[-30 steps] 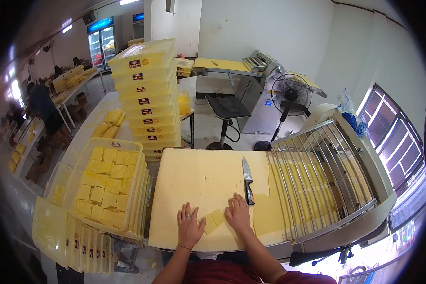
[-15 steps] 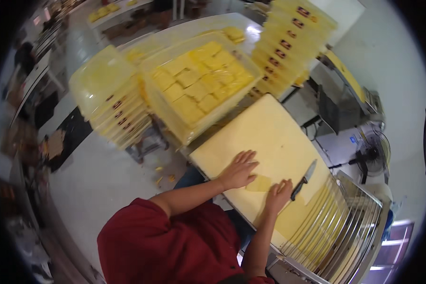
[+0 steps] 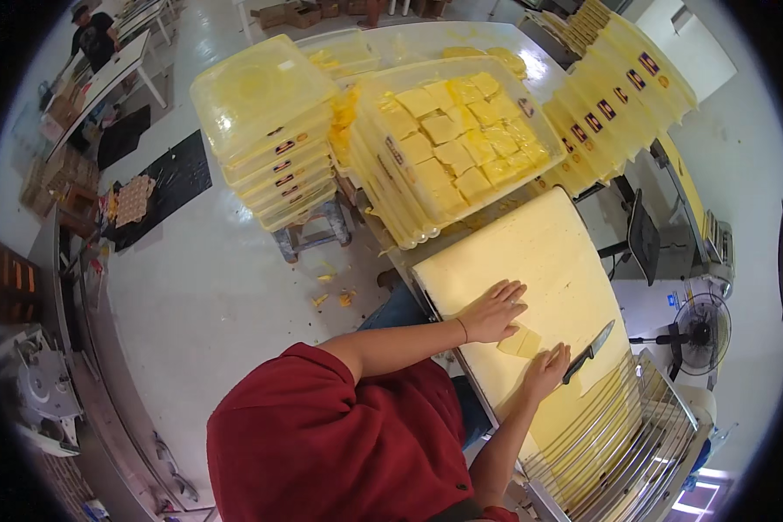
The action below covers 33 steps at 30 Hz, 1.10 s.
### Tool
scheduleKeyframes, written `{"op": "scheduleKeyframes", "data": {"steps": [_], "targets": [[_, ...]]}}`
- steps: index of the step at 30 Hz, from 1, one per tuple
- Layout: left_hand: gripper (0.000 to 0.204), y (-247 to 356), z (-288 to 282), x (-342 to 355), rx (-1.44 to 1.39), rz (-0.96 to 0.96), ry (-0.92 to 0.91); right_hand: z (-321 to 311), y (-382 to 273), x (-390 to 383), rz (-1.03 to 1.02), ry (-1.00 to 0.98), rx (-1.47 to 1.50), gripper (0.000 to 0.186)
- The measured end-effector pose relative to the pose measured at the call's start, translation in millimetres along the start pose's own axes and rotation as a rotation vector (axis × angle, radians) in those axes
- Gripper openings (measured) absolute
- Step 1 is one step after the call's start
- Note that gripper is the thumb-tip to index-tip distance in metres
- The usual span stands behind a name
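Note:
My left hand [image 3: 493, 311] lies flat with its fingers spread on a cream-coloured flat surface [image 3: 531, 252]. Its fingertips point away from me, just beyond a small flat yellow piece [image 3: 520, 341] with a line across it, perhaps dough. On the piece's near right side rests my right hand [image 3: 545, 370], its fingers stretched out and lying close together; it seems to touch the edge of the piece. A knife [image 3: 589, 352] with a black handle lies to the right of that hand, blade pointing away. Neither hand holds the knife.
Metal guard bars [image 3: 600, 435] cover the near right end of the surface, over a pale yellow sheet. Beyond stands a clear tub [image 3: 383, 174] of yellow squares, between stacked lidded tubs [image 3: 265, 96] and another tub stack [image 3: 618, 100]. A fan [image 3: 703, 333] stands right. A person [image 3: 93, 39] is far left.
The whole view has swung, so the scene sits farther right in the picture. Both hands stay by the yellow piece with little visible shift. The knife still lies beside my right hand.

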<state>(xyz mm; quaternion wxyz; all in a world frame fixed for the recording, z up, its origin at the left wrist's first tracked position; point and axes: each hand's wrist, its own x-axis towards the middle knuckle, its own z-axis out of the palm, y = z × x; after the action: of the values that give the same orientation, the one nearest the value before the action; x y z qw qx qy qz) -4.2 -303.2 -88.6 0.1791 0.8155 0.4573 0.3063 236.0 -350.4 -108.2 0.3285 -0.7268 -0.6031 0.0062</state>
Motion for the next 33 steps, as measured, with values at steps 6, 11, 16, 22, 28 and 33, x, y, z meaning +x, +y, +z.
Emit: {"op": "scheduleKeyframes", "data": {"steps": [6,11,16,22,28,33], "targets": [[0.051,-19,0,-31,-0.075,0.075,-0.045,3,1,0,0.015,-0.050,-0.002,0.042],[0.053,-20,-10,-49,-0.100,0.117,-0.026,0,1,2,-0.021,-0.065,-0.117,0.042],[0.053,-18,-17,-49,-0.112,0.105,-0.047,5,-10,-2,-0.040,-0.094,-0.125,0.041],[0.051,-21,-17,-49,-0.093,0.118,0.005,16,-59,-22,-0.227,-0.147,-0.087,0.034],[0.047,-21,-24,-48,-0.112,0.124,-0.007,11,-67,-9,-0.141,-0.102,-0.023,0.021],[0.039,-26,-26,-47,-0.211,0.116,-0.044,12,-67,-3,-0.137,-0.101,-0.133,0.011]]}}
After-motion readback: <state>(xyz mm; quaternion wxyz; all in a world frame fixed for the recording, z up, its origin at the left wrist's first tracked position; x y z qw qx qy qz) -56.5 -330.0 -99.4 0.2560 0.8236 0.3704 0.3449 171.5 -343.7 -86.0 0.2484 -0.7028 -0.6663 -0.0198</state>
